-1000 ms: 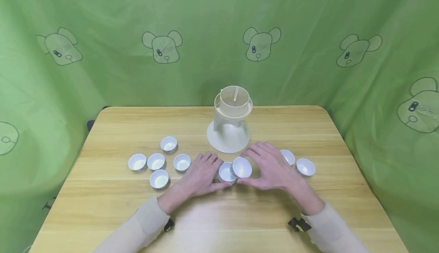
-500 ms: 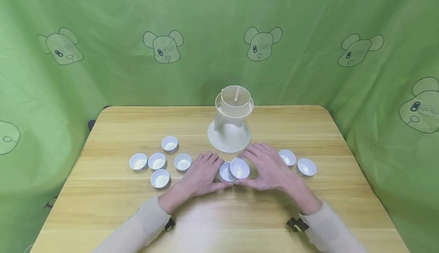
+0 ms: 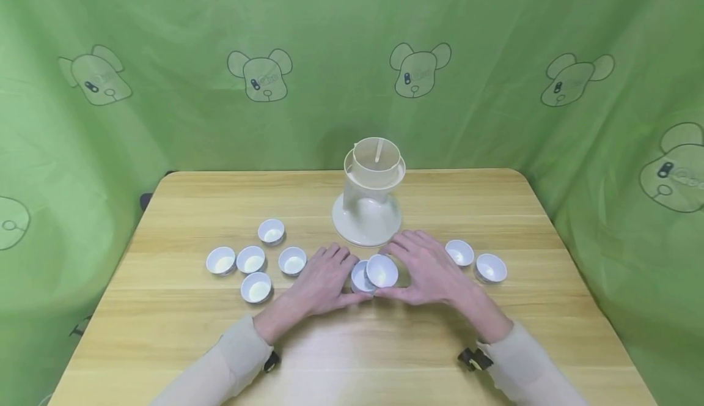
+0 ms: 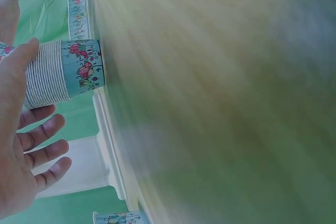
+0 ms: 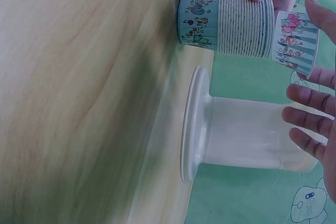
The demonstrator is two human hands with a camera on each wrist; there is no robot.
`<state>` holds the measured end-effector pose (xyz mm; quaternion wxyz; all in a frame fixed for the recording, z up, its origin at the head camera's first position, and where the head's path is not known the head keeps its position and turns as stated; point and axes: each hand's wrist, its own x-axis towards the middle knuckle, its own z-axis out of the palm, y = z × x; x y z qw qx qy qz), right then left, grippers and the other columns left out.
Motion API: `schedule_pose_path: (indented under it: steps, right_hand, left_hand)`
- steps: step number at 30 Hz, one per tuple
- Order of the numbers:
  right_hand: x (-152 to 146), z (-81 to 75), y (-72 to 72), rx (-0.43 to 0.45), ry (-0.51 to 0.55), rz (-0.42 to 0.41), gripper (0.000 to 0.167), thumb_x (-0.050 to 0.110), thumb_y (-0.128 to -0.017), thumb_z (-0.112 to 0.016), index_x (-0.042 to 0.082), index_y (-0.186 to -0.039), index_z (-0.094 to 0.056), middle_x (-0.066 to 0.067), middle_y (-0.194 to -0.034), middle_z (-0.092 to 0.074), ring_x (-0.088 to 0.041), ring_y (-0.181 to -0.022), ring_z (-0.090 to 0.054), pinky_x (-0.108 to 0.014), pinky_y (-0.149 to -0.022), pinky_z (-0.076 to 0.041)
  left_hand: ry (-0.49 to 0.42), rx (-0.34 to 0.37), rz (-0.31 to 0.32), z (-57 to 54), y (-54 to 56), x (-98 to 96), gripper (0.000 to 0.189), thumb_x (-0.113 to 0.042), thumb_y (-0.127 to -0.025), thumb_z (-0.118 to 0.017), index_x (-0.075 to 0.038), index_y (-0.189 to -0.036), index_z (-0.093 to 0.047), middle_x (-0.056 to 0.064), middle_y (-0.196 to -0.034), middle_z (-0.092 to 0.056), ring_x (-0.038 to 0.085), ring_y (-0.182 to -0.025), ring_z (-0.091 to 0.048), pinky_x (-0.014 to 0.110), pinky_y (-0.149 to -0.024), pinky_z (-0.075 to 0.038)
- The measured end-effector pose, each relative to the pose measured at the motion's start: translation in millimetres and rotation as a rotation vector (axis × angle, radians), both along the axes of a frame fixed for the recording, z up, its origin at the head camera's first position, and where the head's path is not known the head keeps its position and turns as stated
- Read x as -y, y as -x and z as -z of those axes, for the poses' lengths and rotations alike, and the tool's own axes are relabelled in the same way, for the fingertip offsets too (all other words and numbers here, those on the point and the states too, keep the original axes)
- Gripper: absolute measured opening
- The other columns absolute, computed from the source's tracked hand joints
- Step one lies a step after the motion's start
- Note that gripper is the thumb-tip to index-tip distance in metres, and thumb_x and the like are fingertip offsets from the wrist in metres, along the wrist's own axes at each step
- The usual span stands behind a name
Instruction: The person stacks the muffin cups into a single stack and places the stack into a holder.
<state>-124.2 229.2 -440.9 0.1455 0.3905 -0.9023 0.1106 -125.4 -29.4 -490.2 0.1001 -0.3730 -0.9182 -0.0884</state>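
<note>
A tall stack of nested paper cups [image 5: 244, 24], blue with a floral print, stands on the table in the middle of the head view. My left hand [image 3: 324, 280] holds this stack from the left, its thumb on the near side near the upper rims. My right hand [image 3: 426, 268] pinches a single paper cup [image 3: 382, 271] by its sides between thumb and fingers. That cup is slightly tilted at the top of the stack and overlaps its right part in the head view. The right hand's other fingers [image 5: 310, 121] are spread below the cup in the right wrist view.
Behind the hands stands a cream plastic stand [image 3: 367, 219] with a round base and a cylindrical top. Several single paper cups [image 3: 256, 288] sit on the left of the wooden table [image 3: 352, 357]. Two more cups [image 3: 491, 268] sit at the right. A green curtain [image 3: 341, 106] surrounds the table.
My right hand and the pinched cup have shifted slightly left, further over the stack. The left hand has stayed on the stack.
</note>
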Motion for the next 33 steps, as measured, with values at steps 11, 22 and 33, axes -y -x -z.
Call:
schedule_pose_path:
  steps: [11,22,33]
  right_hand:
    - [5.4,0.4,3.7,0.008,0.010,-0.026,0.068,0.074,-0.082,-0.074,0.016,-0.118,-0.070,-0.002,-0.118,-0.073,-0.024,-0.114,-0.069,-0.046,-0.099,-0.059]
    - [5.7,1.0,3.3,-0.004,0.024,-0.043,0.068,0.075,-0.083,-0.071,0.017,-0.116,-0.069,-0.001,-0.116,-0.073,-0.024,-0.113,-0.069,-0.045,-0.099,-0.059]
    - [9.7,1.6,2.9,0.016,0.008,-0.031,0.066,0.075,-0.081,-0.074,0.019,-0.115,-0.069,0.002,-0.113,-0.072,-0.020,-0.111,-0.068,-0.044,-0.101,-0.058]
  left_hand:
    - [-0.026,-0.009,0.007,-0.2,-0.5,0.6,0.069,-0.078,-0.090,-0.062,-0.015,-0.117,-0.069,0.001,-0.109,-0.069,0.018,-0.102,-0.061,0.032,-0.084,-0.056]
    - [-0.015,-0.014,0.001,-1.4,0.2,0.6,0.071,-0.078,-0.090,-0.062,-0.014,-0.119,-0.068,0.001,-0.110,-0.068,0.018,-0.102,-0.060,0.031,-0.083,-0.056]
    - [-0.024,-0.019,0.010,-0.6,-0.6,0.4,0.067,-0.077,-0.090,-0.063,-0.015,-0.117,-0.069,0.000,-0.108,-0.068,0.018,-0.101,-0.060,0.031,-0.082,-0.055]
